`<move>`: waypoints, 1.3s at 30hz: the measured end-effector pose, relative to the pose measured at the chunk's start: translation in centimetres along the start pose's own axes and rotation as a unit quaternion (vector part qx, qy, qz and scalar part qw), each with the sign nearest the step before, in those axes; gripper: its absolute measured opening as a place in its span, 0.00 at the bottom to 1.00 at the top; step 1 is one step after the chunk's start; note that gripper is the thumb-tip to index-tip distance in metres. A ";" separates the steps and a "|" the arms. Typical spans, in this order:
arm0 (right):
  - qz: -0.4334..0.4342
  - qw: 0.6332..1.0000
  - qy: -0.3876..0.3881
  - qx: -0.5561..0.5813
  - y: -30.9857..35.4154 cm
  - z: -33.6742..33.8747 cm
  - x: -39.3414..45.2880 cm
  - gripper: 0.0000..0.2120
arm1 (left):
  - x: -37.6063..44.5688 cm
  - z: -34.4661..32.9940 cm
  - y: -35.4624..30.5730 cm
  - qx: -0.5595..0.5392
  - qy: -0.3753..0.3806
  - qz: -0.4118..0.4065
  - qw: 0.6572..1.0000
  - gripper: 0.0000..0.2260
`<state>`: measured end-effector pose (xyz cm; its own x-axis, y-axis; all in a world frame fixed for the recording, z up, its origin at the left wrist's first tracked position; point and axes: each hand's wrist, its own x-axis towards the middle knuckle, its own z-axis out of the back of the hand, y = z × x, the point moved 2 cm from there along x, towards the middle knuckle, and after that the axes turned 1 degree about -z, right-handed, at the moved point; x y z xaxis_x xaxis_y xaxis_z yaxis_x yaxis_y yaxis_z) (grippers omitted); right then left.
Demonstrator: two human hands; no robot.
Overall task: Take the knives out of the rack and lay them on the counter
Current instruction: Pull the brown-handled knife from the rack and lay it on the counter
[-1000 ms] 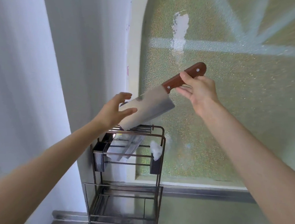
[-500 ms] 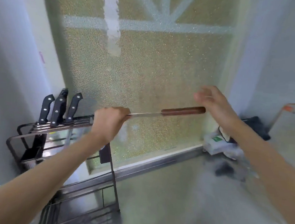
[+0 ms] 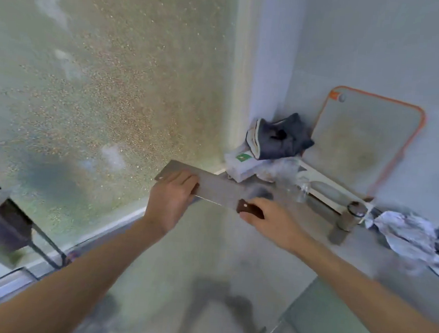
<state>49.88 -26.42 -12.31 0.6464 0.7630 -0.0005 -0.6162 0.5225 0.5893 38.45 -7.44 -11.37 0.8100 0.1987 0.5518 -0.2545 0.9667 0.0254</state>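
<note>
A broad steel cleaver (image 3: 216,189) with a brown wooden handle hangs nearly level just above the counter (image 3: 210,268), near the window's lower right corner. My right hand (image 3: 271,223) is closed around the handle. My left hand (image 3: 171,202) pinches the far end of the blade from the near side. The dark wire knife rack (image 3: 11,223) shows only partly at the left edge, blurred; no knives in it can be made out.
Frosted window glass (image 3: 102,78) fills the left. In the back right corner lie a dark cloth (image 3: 281,137), a small white box (image 3: 242,164) and crumpled plastic. An orange-rimmed board (image 3: 367,141) leans on the wall. A faucet (image 3: 348,221) and sink edge are at the right.
The view has swung right, away from the rack. Both hands have carried the cleaver right and down towards the counter, and its flat side now faces up.
</note>
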 end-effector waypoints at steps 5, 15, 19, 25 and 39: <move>-0.115 0.991 -0.062 -0.019 -9.5 -4.4 -1.0 0.13 | -0.6 -9.7 -4.1 -0.219 0.144 0.179 0.948 0.26; -0.278 0.956 -0.050 -0.086 -21.1 -10.9 -3.3 0.15 | -7.0 -20.6 -12.1 -0.275 0.456 0.244 0.811 0.38; -0.285 0.953 -0.072 -0.078 -23.3 -12.0 -3.4 0.14 | -9.3 -23.2 -13.3 -0.198 0.507 0.173 0.821 0.40; -0.291 0.950 -0.095 -0.057 -24.6 -13.1 -3.4 0.13 | -11.3 -24.4 -14.1 -0.144 0.539 0.145 0.817 0.44; -0.270 0.953 -0.129 -0.048 -25.4 -15.2 -3.7 0.15 | -11.6 -24.7 -14.3 -0.146 0.534 0.141 0.821 0.44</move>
<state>56.31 -36.72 -39.58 0.9624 0.2602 -0.0776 -0.1921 0.8544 0.4827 45.77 -19.56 -38.74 0.7815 0.2978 -0.5482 -0.4998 0.8248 -0.2645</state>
